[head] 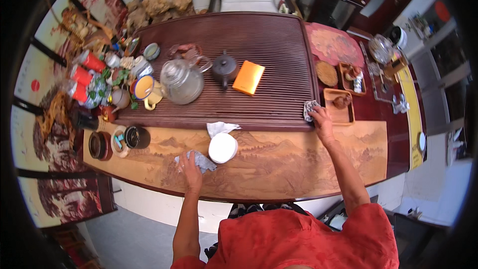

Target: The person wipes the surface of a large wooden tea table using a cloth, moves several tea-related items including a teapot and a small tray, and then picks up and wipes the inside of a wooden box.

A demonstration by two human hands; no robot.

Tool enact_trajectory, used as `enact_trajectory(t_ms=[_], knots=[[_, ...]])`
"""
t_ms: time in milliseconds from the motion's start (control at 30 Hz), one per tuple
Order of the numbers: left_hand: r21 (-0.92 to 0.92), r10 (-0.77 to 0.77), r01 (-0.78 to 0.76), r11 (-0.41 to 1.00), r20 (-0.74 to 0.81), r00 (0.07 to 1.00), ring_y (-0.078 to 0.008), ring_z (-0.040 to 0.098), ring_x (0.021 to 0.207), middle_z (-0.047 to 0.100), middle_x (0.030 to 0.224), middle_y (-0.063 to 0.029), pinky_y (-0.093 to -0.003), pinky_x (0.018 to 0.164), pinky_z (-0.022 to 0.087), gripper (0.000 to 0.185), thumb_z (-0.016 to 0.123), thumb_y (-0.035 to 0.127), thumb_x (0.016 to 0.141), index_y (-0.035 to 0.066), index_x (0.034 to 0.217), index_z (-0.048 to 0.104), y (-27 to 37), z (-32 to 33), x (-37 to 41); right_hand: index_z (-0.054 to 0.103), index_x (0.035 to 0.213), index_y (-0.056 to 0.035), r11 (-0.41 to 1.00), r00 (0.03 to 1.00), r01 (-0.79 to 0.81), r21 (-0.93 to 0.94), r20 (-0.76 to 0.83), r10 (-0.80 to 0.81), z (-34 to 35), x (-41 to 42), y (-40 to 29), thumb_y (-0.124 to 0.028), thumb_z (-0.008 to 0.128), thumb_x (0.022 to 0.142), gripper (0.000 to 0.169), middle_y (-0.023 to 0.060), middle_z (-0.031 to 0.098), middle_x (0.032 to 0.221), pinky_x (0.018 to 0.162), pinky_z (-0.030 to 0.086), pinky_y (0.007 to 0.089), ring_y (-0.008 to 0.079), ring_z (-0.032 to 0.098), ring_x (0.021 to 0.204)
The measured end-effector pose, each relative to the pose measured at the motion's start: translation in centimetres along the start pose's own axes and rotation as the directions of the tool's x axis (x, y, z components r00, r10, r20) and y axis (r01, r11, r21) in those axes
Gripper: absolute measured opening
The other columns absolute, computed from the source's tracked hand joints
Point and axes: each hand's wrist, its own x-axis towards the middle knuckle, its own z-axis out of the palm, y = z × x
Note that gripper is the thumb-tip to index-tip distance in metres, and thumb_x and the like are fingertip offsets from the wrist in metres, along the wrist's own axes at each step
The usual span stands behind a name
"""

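My left hand [190, 172] lies on a grey cloth [201, 161], pressed against the landscape-patterned table runner [269, 179]. Just right of that cloth stands a white round container [223, 148], with a crumpled white tissue or plastic piece [221, 128] behind it. My right hand [324, 125] holds a bunched dark-and-white patterned cloth [310, 110] at the front right corner of the slatted tea tray [276, 112]. Close to its right is a wooden tray [339, 116] with a small brown clay figure [342, 101] in it.
On the tea tray are a glass kettle [182, 82], a dark clay teapot [224, 68], an orange-gold box [248, 77] and a yellow enamel mug [147, 90]. A black jar [137, 137] and a brown pot [99, 145] stand front left. A woven round mat [326, 73] lies right.
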Motion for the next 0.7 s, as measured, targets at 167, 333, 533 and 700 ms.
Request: enact_trajectory(t_ms=[167,333,533,700], knots=[[0.066,-0.013,0.016,0.998,-0.032,0.999,-0.0367,0.032,0.126,0.036,0.135,-0.0177,-0.0518,0.101,0.026,0.057,0.062,0.005,0.071,0.009,0.125,0.046,-0.3,0.3,-0.3,0.065,0.096,-0.0085,0.956,0.960,0.252,0.151,0.089,-0.267,8.1,5.8,-8.8,0.007,0.054,0.066,0.036,0.0112,0.058,0.109,0.084,0.042,0.0403,0.0320,0.051,0.099],[0.052,-0.007,0.009,0.999,-0.039,0.999,-0.0367,0.033,0.125,0.037,0.134,-0.0183,-0.0512,0.100,0.027,0.056,0.064,0.007,0.069,0.008,0.123,0.047,-0.2,0.5,0.0,0.065,0.099,-0.0072,0.833,0.857,0.365,0.416,0.198,-0.475,15.3,11.5,-18.7,0.007,0.058,0.066,0.037,0.0094,0.057,0.112,0.087,0.041,0.0390,0.0296,0.050,0.103],[0.005,0.002,-0.002,1.000,0.009,1.000,-0.0366,0.032,0.126,0.037,0.134,-0.0190,-0.0512,0.099,0.027,0.055,0.064,0.008,0.069,0.008,0.122,0.048,-0.1,-0.3,0.2,0.063,0.100,-0.0037,0.817,0.798,0.408,0.408,0.276,-0.536,13.0,12.3,-18.1,0.005,0.056,0.069,0.033,0.0121,0.057,0.111,0.085,0.043,0.0387,0.0305,0.053,0.101],[0.045,-0.026,0.027,0.999,-0.035,0.999,-0.0374,0.032,0.127,0.037,0.135,-0.0191,-0.0511,0.100,0.027,0.053,0.063,0.010,0.071,0.008,0.121,0.048,-0.8,0.4,-0.3,0.063,0.102,-0.0075,0.967,0.950,0.244,-0.074,0.217,-0.223,3.3,4.4,-5.6,0.002,0.057,0.069,0.035,0.0138,0.058,0.113,0.087,0.044,0.0403,0.0335,0.053,0.105]])
